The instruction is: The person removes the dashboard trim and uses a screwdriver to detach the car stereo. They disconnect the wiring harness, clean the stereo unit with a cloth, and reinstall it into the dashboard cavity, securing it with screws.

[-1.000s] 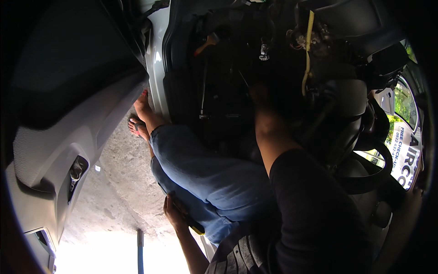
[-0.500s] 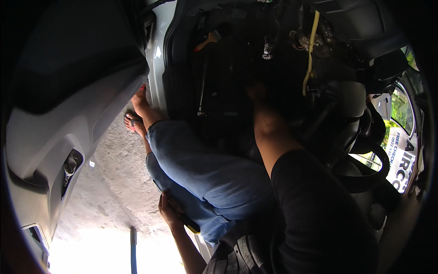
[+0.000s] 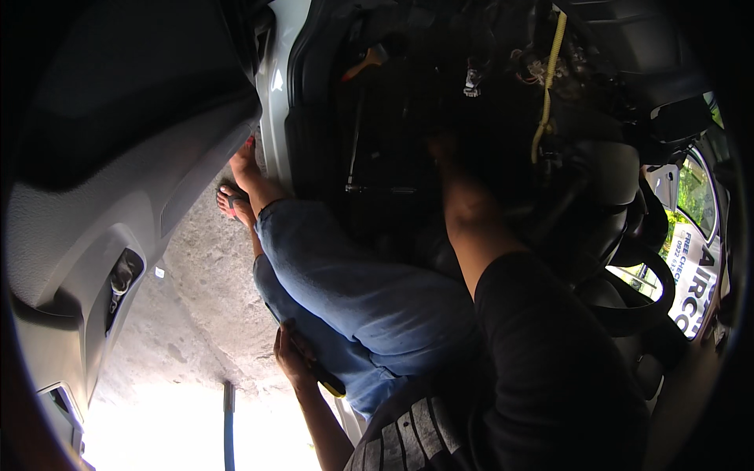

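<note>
My right hand [image 3: 444, 145] reaches into the dark footwell of a car; its fingers are lost in shadow, and what they touch is hidden. Down beside my jeans-covered thigh, my left hand [image 3: 291, 355] is closed around a dark object with a yellow end [image 3: 331, 384], mostly covered by the hand and leg. To the left of my right hand, a long thin metal tool [image 3: 355, 145] lies in the footwell, with a metal bar [image 3: 381, 189] crosswise at its near end. Farther off rests a tool with an orange handle [image 3: 364, 64], perhaps a brush.
A yellow corrugated conduit [image 3: 552, 74] hangs at the upper right beside exposed wiring [image 3: 542, 69]. A whitish connector [image 3: 471, 83] dangles near the middle. On the right is the steering wheel [image 3: 640, 314]. The open door [image 3: 118, 196] stands left, above concrete ground [image 3: 200, 275].
The whole view has shifted slightly, so the footwell things appear a little farther right. My right arm is still reaching in, and my left hand stays by the thigh.
</note>
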